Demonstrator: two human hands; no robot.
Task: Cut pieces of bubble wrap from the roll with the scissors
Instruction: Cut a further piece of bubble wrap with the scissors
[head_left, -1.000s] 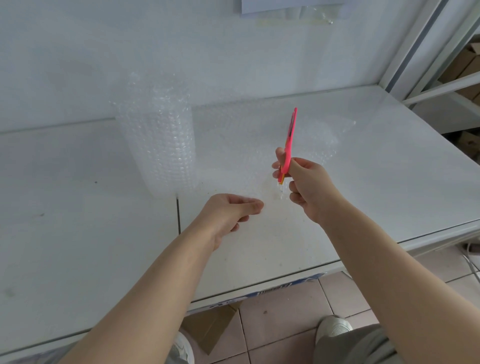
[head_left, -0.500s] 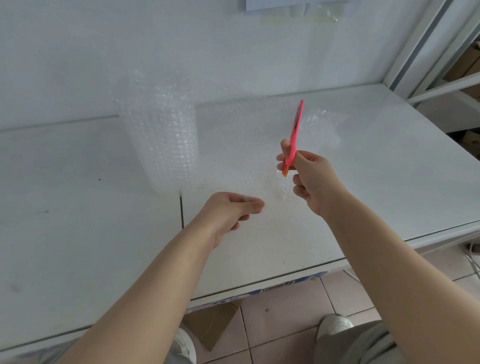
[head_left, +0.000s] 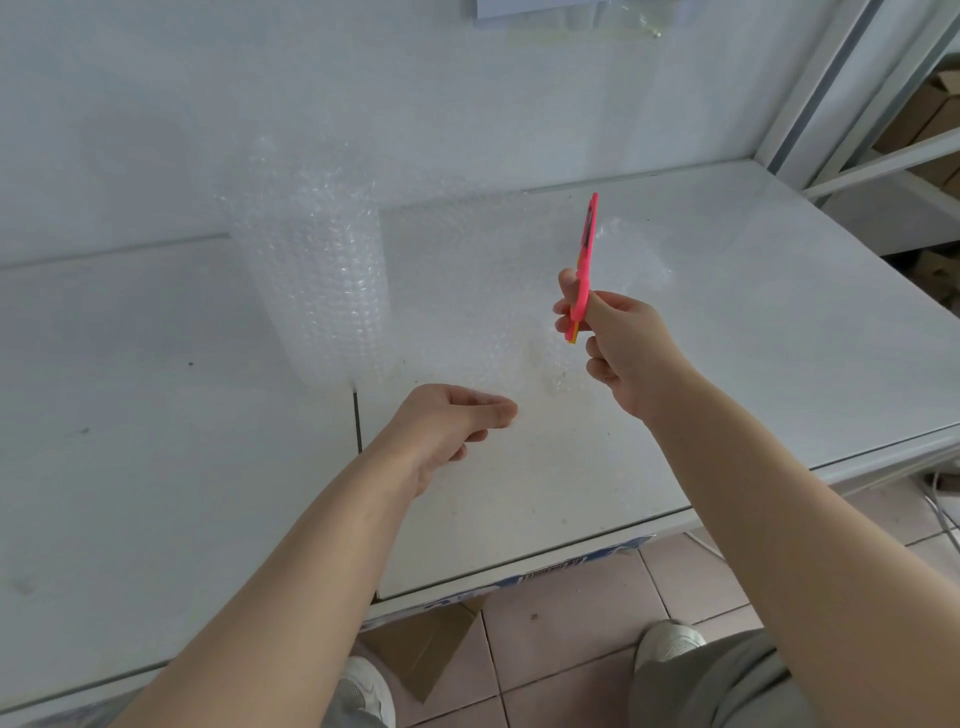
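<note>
A clear bubble wrap roll (head_left: 317, 280) stands upright on the white table (head_left: 779, 312), against the wall. A sheet of bubble wrap (head_left: 483, 291) runs off the roll to the right, lifted above the table. My left hand (head_left: 447, 426) pinches the sheet's near edge between thumb and fingers. My right hand (head_left: 623, 348) grips the pink scissors (head_left: 584, 265), which point up and away, edge-on to the camera, in the sheet. I cannot tell whether the blades are apart.
A seam (head_left: 357, 421) splits the table in front of the roll. Metal shelving (head_left: 883, 156) with cardboard boxes stands at the right. Below the table's front edge lie a tiled floor (head_left: 571, 634), a cardboard piece (head_left: 426, 649) and my shoes.
My right hand has pushed the scissors a little farther away through the sheet. My left hand keeps its pinch on the near edge in nearly the same place.
</note>
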